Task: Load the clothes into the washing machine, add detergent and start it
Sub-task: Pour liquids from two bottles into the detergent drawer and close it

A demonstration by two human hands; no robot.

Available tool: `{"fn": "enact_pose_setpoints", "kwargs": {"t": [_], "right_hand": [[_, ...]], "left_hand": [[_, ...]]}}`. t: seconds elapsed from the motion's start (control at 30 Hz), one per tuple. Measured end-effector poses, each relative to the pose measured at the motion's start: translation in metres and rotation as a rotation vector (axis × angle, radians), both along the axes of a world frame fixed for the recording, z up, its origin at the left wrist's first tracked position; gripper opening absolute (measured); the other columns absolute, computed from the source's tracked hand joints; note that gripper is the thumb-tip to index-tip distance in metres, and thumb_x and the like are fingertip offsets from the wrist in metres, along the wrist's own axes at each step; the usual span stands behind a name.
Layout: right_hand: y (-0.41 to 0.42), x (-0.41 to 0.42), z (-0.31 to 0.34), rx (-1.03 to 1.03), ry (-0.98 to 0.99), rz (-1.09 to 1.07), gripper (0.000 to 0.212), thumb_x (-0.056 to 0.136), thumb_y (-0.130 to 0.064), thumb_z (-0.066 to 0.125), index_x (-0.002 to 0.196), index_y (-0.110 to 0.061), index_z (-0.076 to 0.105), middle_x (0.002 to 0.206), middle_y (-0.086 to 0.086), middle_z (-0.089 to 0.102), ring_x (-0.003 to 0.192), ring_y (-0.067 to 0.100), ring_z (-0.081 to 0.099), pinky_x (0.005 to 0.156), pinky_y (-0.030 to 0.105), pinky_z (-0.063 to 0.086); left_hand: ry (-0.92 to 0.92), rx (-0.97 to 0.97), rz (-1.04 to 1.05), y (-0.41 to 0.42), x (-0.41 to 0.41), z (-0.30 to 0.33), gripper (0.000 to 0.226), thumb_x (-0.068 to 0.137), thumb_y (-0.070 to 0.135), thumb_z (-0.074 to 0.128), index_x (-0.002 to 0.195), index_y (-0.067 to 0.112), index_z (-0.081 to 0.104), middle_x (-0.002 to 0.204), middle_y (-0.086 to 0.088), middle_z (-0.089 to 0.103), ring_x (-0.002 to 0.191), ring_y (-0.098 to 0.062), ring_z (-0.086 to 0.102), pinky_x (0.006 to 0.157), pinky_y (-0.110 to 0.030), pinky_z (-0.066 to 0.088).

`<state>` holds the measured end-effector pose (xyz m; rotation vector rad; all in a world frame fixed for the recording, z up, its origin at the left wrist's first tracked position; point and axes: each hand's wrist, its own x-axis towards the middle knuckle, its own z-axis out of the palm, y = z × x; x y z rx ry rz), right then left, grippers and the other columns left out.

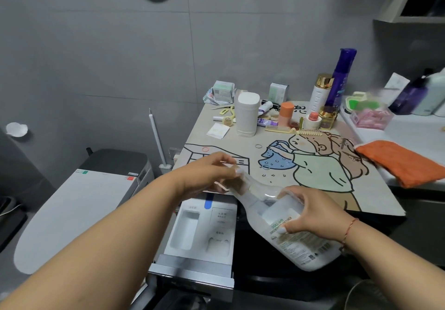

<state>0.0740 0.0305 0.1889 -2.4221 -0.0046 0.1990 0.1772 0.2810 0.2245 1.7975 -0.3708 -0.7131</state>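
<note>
A translucent white detergent bottle [292,231] lies tilted, its neck pointing up and left over the washing machine's pulled-out detergent drawer [199,232]. My right hand [313,213] grips the bottle's body from above. My left hand [209,172] curls round the bottle's top, where the cap sits hidden under my fingers. The white drawer has two open compartments and a blue tab at its back. The dark front of the washing machine [265,256] shows below the bottle. No clothes are in view.
A cartoon-printed mat [313,172] covers the machine's top, crowded at the back with bottles, jars, a white canister [246,114] and combs. An orange cloth [399,163] lies at the right. A closed toilet [72,213] stands left, a white brush handle [157,141] beside it.
</note>
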Motion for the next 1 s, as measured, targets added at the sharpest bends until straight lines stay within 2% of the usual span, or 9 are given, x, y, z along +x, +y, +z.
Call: {"fn": "enact_pose_setpoints", "kwargs": {"t": [0.07, 0.13, 0.27, 0.37, 0.5, 0.6, 0.73, 0.87, 1.0], "right_hand": [[0.002, -0.001, 0.001, 0.005, -0.010, -0.030, 0.058, 0.044, -0.037, 0.091, 0.094, -0.030, 0.063, 0.087, -0.010, 0.071, 0.080, 0.003, 0.066, 0.076, 0.027, 0.056], [0.001, -0.001, 0.005, 0.018, -0.013, -0.048, 0.057, 0.045, -0.034, 0.092, 0.093, -0.030, 0.063, 0.085, -0.013, 0.071, 0.079, -0.001, 0.065, 0.072, 0.017, 0.053], [-0.013, 0.003, 0.017, 0.154, 0.004, -0.071, 0.051, 0.048, -0.020, 0.093, 0.092, -0.026, 0.067, 0.084, -0.009, 0.074, 0.071, -0.003, 0.066, 0.061, 0.010, 0.047], [-0.023, 0.007, 0.023, 0.232, 0.004, -0.080, 0.050, 0.050, -0.014, 0.092, 0.094, -0.021, 0.069, 0.090, -0.005, 0.075, 0.079, 0.006, 0.070, 0.065, 0.014, 0.050], [-0.044, 0.019, 0.027, 0.296, -0.031, -0.133, 0.049, 0.050, -0.011, 0.092, 0.093, -0.019, 0.071, 0.094, -0.003, 0.075, 0.084, 0.011, 0.071, 0.070, 0.020, 0.054], [-0.063, 0.033, 0.037, 0.346, -0.084, -0.182, 0.050, 0.053, -0.007, 0.089, 0.098, -0.019, 0.071, 0.091, -0.001, 0.076, 0.084, 0.014, 0.072, 0.071, 0.028, 0.058], [-0.091, 0.070, 0.056, 0.416, -0.279, -0.350, 0.050, 0.056, -0.010, 0.089, 0.101, -0.021, 0.069, 0.089, -0.003, 0.076, 0.083, 0.013, 0.072, 0.069, 0.028, 0.058], [-0.126, 0.135, 0.076, 0.482, -0.485, -0.509, 0.042, 0.069, -0.018, 0.082, 0.106, -0.015, 0.063, 0.095, 0.000, 0.072, 0.086, 0.018, 0.069, 0.077, 0.034, 0.057], [-0.152, 0.207, 0.084, 0.518, -0.593, -0.588, 0.047, 0.075, -0.027, 0.076, 0.116, -0.017, 0.055, 0.106, 0.000, 0.066, 0.095, 0.017, 0.065, 0.084, 0.039, 0.056]], "left_hand": [[-0.078, 0.213, -0.007, -0.010, -0.001, 0.005, 0.051, 0.088, 0.052, 0.060, 0.099, 0.002, 0.061, 0.081, -0.011, 0.063, 0.059, -0.021, 0.058, 0.060, -0.033, 0.057], [-0.192, 0.301, -0.012, -0.016, 0.002, 0.007, 0.054, 0.087, 0.058, 0.057, 0.084, 0.004, 0.061, 0.066, -0.009, 0.058, 0.048, -0.018, 0.048, 0.046, -0.023, 0.043], [-0.230, 0.107, -0.075, -0.024, 0.015, 0.014, 0.040, 0.089, 0.050, 0.059, 0.093, 0.011, 0.064, 0.070, 0.005, 0.055, 0.064, -0.012, 0.045, 0.056, -0.025, 0.035], [-0.285, 0.067, -0.139, -0.033, 0.026, 0.017, 0.020, 0.093, 0.042, 0.057, 0.089, 0.023, 0.063, 0.066, 0.014, 0.055, 0.059, -0.005, 0.043, 0.057, -0.023, 0.035], [-0.314, -0.019, -0.174, -0.060, 0.042, 0.027, 0.016, 0.096, 0.033, 0.055, 0.093, 0.019, 0.063, 0.062, 0.020, 0.058, 0.054, 0.003, 0.047, 0.052, -0.012, 0.037], [-0.392, -0.089, -0.054, -0.094, 0.057, 0.038, 0.024, 0.095, 0.041, 0.054, 0.099, 0.020, 0.064, 0.067, 0.012, 0.057, 0.053, 0.000, 0.046, 0.052, -0.015, 0.037], [-0.243, -0.178, 0.144, -0.144, 0.080, 0.042, 0.072, 0.080, 0.070, 0.041, 0.121, 0.012, 0.055, 0.087, -0.003, 0.059, 0.076, -0.017, 0.058, 0.064, -0.032, 0.050], [0.020, -0.197, 0.131, -0.198, 0.104, 0.044, 0.057, 0.094, 0.064, 0.028, 0.101, 0.018, 0.059, 0.103, -0.012, 0.058, 0.093, -0.025, 0.057, 0.091, -0.040, 0.050], [0.117, -0.308, 0.016, -0.249, 0.149, 0.057, 0.075, 0.091, 0.072, 0.019, 0.118, 0.020, 0.066, 0.112, -0.005, 0.070, 0.106, -0.021, 0.065, 0.091, -0.036, 0.053]]}}
